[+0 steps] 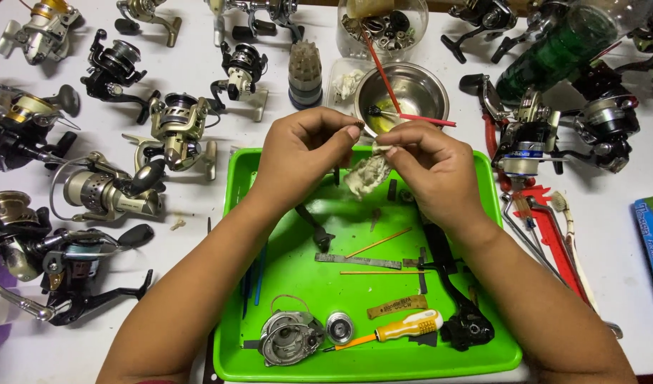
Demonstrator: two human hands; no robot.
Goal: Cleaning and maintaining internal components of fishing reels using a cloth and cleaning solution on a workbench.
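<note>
Cleaning step in hand. Right hand (pixel 431 167) pinches a soiled rag (pixel 367 174) above the green tray (pixel 269 163); left hand (pixel 305 153) clamps a small part, hidden. Next move calls for steady wiping pressure.

I see a white table (pixel 198 235) carrying everything. On it sits a green tray (pixel 493 359), with fishing reels (pixel 177 131) spread to its left and more reels (pixel 532 139) to its right. Behind the tray stand a steel bowl (pixel 419 89), a clear tub (pixel 383 28) and, I think, a green bottle (pixel 554 50).
</note>
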